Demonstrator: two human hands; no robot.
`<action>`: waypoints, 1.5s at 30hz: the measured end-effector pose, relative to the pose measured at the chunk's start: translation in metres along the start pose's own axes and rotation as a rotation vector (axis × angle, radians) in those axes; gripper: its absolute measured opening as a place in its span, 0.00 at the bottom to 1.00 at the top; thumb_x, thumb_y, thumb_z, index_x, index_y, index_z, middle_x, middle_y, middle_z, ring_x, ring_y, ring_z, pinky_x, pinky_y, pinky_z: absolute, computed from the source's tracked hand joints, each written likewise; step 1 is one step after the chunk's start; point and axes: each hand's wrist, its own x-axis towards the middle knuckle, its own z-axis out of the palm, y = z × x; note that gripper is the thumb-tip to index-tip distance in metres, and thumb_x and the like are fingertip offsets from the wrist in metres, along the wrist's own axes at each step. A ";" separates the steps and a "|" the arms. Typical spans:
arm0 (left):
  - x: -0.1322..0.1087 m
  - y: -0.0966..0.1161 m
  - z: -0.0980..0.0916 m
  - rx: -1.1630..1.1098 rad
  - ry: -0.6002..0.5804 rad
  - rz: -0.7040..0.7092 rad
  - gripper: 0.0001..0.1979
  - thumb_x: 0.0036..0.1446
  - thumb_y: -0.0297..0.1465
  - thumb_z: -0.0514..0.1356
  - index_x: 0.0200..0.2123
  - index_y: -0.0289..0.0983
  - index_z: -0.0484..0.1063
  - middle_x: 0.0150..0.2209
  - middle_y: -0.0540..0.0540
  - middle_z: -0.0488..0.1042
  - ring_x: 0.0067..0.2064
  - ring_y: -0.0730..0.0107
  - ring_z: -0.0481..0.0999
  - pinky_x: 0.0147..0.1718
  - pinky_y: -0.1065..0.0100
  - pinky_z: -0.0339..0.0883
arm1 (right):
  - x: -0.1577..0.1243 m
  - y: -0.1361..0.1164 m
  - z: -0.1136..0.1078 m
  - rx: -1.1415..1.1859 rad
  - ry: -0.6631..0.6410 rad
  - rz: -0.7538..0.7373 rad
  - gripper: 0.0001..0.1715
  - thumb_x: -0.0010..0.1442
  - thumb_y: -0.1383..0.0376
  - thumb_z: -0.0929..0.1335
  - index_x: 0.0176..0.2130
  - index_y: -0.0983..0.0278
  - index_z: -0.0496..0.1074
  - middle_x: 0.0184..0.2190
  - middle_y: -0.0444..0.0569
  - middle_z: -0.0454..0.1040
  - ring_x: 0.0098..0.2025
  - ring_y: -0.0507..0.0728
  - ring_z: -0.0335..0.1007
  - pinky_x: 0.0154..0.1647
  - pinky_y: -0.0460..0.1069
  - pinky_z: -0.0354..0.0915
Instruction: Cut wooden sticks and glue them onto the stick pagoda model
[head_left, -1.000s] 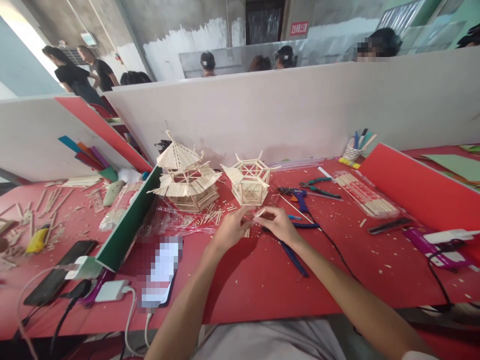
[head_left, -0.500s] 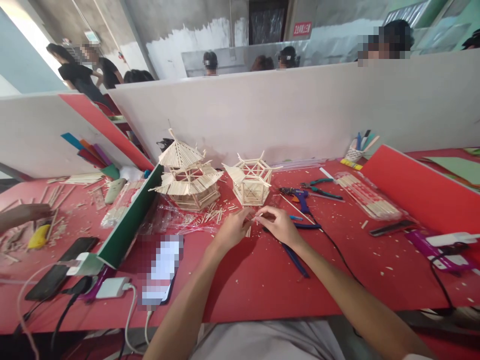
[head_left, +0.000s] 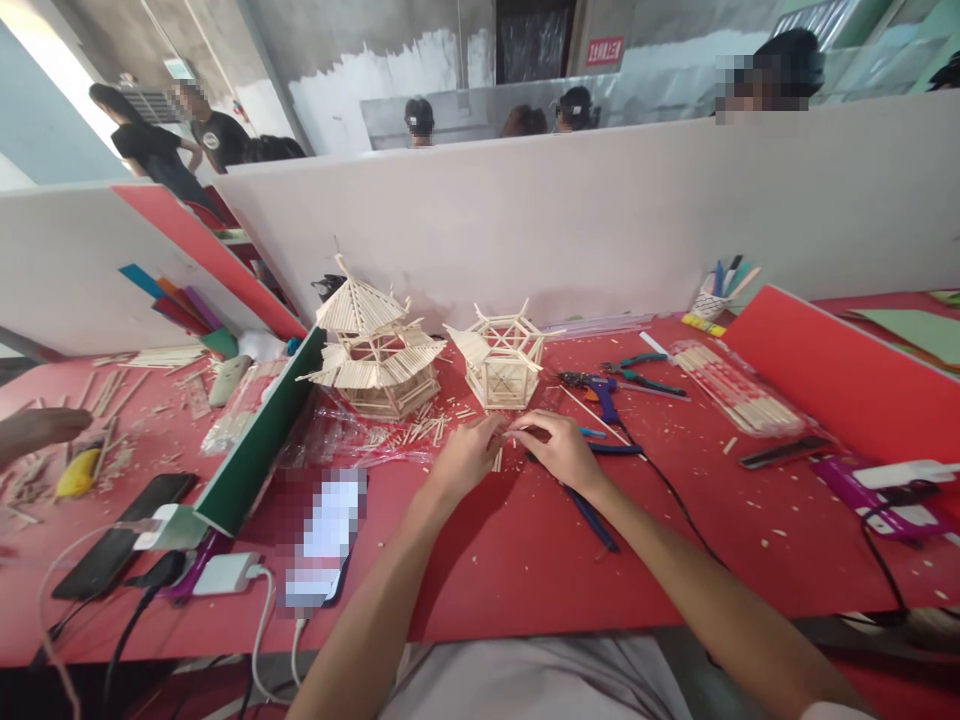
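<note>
My left hand (head_left: 474,452) and my right hand (head_left: 553,445) meet fingertip to fingertip over the red table (head_left: 495,580). Both are pinched closed; what lies between the fingertips is too small to name. Just beyond them stands a six-sided stick frame (head_left: 504,365) with one roof panel at its left. To its left is a stick pagoda (head_left: 375,355) with two roof tiers. Short cut sticks (head_left: 427,430) lie before the pagoda. Blue-handled pliers (head_left: 592,520) rest by my right hand, partly hidden under it.
A glue gun (head_left: 600,390), green-handled pliers (head_left: 645,378) and bagged sticks (head_left: 735,388) lie right. A phone (head_left: 326,540) lies left, beside a green divider (head_left: 262,440). Another person's hand (head_left: 45,432) is at far left, near a yellow tool (head_left: 79,472).
My hands stay almost in place, with only a slight shift of the fingers. The other person's hand at far left has moved slightly left.
</note>
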 end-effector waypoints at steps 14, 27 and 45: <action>0.001 0.003 -0.002 -0.045 -0.006 0.010 0.11 0.64 0.28 0.56 0.40 0.38 0.80 0.31 0.45 0.79 0.28 0.71 0.73 0.30 0.72 0.59 | -0.002 0.004 0.001 0.005 0.015 -0.053 0.06 0.64 0.61 0.69 0.36 0.57 0.78 0.36 0.49 0.80 0.40 0.61 0.76 0.44 0.54 0.70; 0.000 0.003 -0.003 -0.065 -0.013 -0.011 0.12 0.64 0.28 0.56 0.38 0.37 0.81 0.31 0.44 0.80 0.29 0.70 0.74 0.30 0.72 0.59 | -0.002 0.004 0.001 0.005 0.016 -0.073 0.08 0.65 0.60 0.68 0.36 0.57 0.78 0.36 0.50 0.79 0.40 0.61 0.75 0.45 0.54 0.70; 0.004 0.004 -0.002 -0.490 -0.105 -0.235 0.07 0.58 0.33 0.64 0.36 0.36 0.80 0.31 0.47 0.81 0.32 0.68 0.79 0.32 0.72 0.70 | 0.002 0.010 0.003 0.318 -0.008 0.257 0.13 0.57 0.57 0.72 0.40 0.62 0.76 0.34 0.49 0.79 0.36 0.58 0.77 0.36 0.50 0.73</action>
